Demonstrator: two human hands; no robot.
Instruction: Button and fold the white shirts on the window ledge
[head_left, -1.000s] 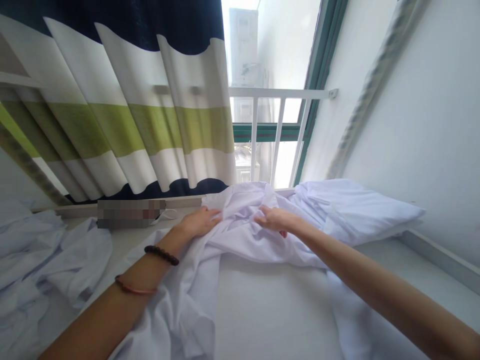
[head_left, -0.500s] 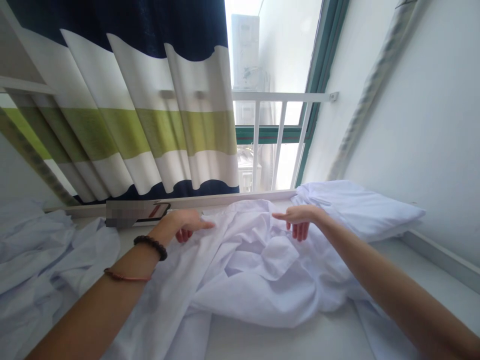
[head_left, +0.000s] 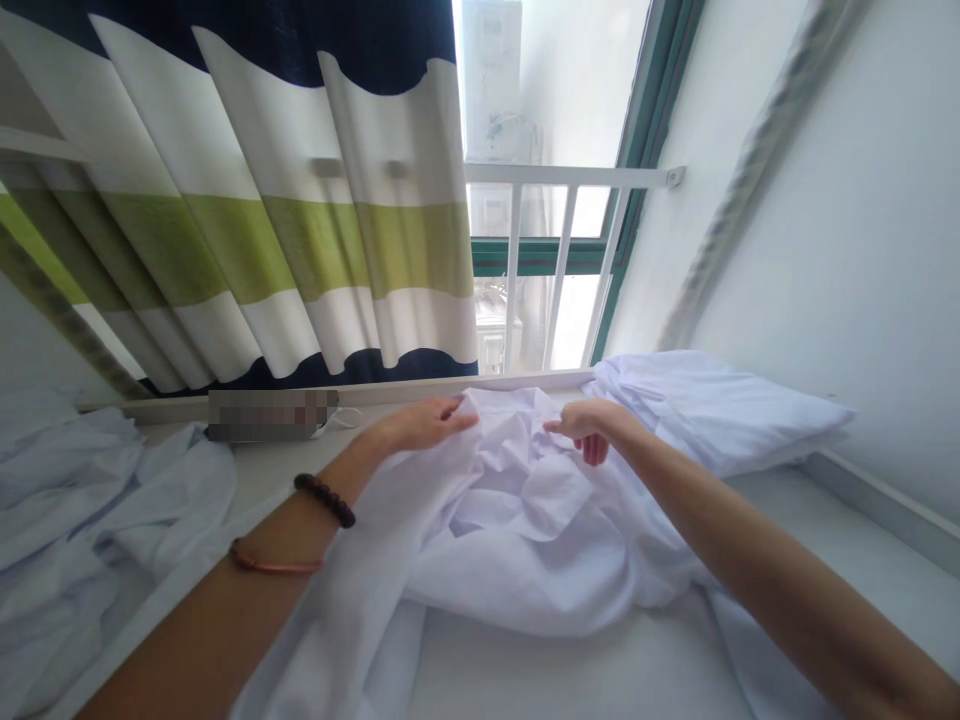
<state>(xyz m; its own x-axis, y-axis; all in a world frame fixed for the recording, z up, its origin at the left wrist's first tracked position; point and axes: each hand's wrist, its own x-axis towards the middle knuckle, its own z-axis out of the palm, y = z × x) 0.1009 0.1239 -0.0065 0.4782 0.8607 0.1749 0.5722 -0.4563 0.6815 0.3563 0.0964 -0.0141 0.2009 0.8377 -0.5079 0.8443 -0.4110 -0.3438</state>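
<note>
Near the bed's (head_left: pixel 517 680) far edge, the left hand (head_left: pixel 420 425) and right hand (head_left: pixel 592 425) each have a closed grip, pinching white bed linen (head_left: pixel 517 575); gathered in folds between and below them, it looks only partly arranged, not spread flat.

The bottom edge crops the white cloth (head_left: pixel 517 580).

Your arms (head_left: pixel 750 550) stretch far from near left and right; your left hand (head_left: pixel 424 425) points right, your right hand (head_left: pixel 596 420) left, lower fingers (head_left: pixel 595 450) curled under.
</note>
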